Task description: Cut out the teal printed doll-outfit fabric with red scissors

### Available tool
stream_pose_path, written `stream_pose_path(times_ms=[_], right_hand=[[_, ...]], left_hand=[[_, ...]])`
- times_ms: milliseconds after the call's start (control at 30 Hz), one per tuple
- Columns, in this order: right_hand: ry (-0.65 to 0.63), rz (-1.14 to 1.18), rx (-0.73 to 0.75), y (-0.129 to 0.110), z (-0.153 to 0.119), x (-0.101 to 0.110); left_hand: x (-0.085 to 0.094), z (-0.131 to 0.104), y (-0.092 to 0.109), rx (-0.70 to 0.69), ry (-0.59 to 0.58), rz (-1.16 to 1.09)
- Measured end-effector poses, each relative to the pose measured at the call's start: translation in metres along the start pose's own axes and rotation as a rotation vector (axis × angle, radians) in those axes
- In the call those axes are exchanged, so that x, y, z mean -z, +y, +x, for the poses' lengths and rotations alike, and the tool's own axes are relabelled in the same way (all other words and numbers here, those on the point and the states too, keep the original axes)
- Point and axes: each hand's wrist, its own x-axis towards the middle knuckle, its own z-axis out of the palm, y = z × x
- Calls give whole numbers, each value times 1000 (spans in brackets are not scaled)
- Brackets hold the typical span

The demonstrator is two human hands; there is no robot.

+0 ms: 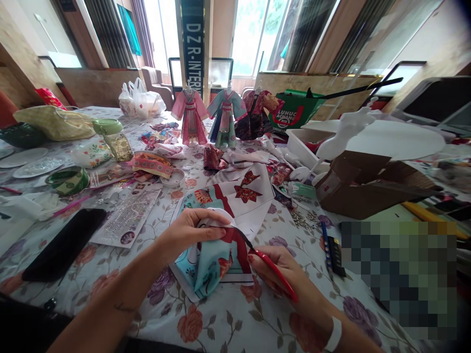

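My left hand [198, 226] pinches a folded edge of the printed fabric [209, 267], which is light blue, dark red and white. Red-handled scissors [275, 274] are in my right hand [274, 272], their dark blades pointing up and left to the fabric edge beside my left fingertips. The white part of the cloth, with a red leaf-like motif [248, 189], spreads flat behind my hands. Part of the fabric hangs in folds below my left fingers. Whether the blades have fabric between them is hard to tell.
Small dressed figures [189, 115] stand at the back. A cardboard box [353, 184] is on the right, near a blue pen [326, 245]. On the left lie a black case [64, 242], a bead sheet [127, 213], a green tape roll [68, 180] and a jar [114, 139].
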Motion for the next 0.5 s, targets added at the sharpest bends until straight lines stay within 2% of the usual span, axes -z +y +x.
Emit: stream_pose_path(times_ms=[100, 167, 300, 500], right_hand=[[12, 2, 7, 2, 0, 2], [22, 5, 0, 3, 1, 2], [-1, 13, -10, 5, 3, 1], [-33, -27, -43, 8, 5, 0]], left_hand=[[6, 2, -2, 134, -35, -127], [8, 3, -4, 150, -26, -169], [5, 2, -6, 76, 11, -164], [-9, 1, -3, -19, 144, 109]])
